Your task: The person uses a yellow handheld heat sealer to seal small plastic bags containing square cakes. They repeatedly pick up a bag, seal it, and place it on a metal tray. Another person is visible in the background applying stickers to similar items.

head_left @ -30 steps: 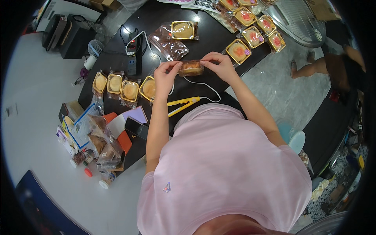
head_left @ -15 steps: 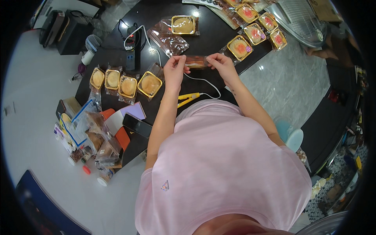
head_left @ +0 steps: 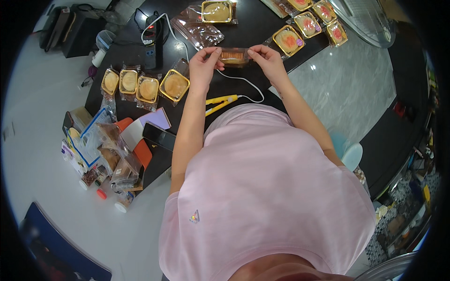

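Pastry in a clear wrapper (head_left: 233, 56), head view, the only view I have: held up just above the black table (head_left: 255, 35), between both hands, in front of the person's chest. Left hand (head_left: 204, 65): fingers pinched together on the packet's left end. Right hand (head_left: 268, 60): fingers pinched together on its right end. The packet lies level and side-on to me, so I see the browned edge of the cake through the film. Handling, as I judge it: light; the cake inside soft and crumbly, easily dented; the film thin, smooth and likely slippery. Best hold is at the two sealed end flaps, where the fingers sit now, not across the cake itself. Nearby on the table: a row of four round pastries in gold trays (head_left: 140, 86), to the left of the left hand; a white cable (head_left: 243, 84) running under the packet; a yellow tool (head_left: 220, 102) near the left forearm, apart from it; one wrapped pastry in a gold tray (head_left: 217, 11) at the far edge; empty clear wrappers (head_left: 199, 33) just beside it; more trays with red-topped pastries (head_left: 307, 23) to the upper right. A dark phone (head_left: 159, 136) and a heap of bags and boxes (head_left: 101, 150) lie at the table's left corner, well apart from both hands.
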Demonstrator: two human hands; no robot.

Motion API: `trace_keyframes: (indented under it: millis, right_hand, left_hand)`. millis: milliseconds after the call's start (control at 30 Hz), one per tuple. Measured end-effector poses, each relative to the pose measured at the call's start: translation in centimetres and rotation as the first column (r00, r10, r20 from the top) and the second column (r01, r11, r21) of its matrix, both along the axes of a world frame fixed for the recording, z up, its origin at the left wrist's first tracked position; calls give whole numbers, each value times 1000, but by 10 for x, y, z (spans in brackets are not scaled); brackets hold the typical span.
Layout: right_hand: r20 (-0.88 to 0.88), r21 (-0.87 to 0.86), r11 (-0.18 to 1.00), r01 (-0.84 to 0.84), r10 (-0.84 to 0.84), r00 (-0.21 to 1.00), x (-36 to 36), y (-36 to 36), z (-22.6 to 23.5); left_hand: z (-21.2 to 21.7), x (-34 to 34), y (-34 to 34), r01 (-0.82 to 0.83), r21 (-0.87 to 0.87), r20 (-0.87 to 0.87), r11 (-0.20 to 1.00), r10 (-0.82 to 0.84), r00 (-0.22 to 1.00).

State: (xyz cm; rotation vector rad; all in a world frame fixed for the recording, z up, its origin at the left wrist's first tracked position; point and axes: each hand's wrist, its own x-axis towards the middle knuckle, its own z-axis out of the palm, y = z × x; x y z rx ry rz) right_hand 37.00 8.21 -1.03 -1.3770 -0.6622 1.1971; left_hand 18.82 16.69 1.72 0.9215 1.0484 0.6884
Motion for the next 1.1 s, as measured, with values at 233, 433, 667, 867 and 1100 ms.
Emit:
trace_keyframes:
  millis: [233, 433, 667, 867, 1100]
  right_hand:
    - [22, 33, 999, 39, -40, 999, -1, -2, 12]
    - [-139, -172, 984, 37, -62, 988, -3, -3, 0]
    - [19, -113, 982, 153, -152, 988, -5, 4, 4]
    - [814, 117, 798, -592, 264, 517, -32, -22, 30]
    - [858, -362, 329, -872, 485, -173, -98, -12, -34]
  left_hand:
    - [-5, 1, -3, -38, 0, 119, 999, 37, 992]
    - [-16, 12, -8, -116, -54, 20, 992, 117, 993]
    - [-9, 16, 2, -59, -60, -83, 996, 54, 995]
    - [-13, 17, 13, -70, -65, -98, 995, 63, 993]
    - [-10, 27, 21, -61, -79, -94, 995, 54, 994]
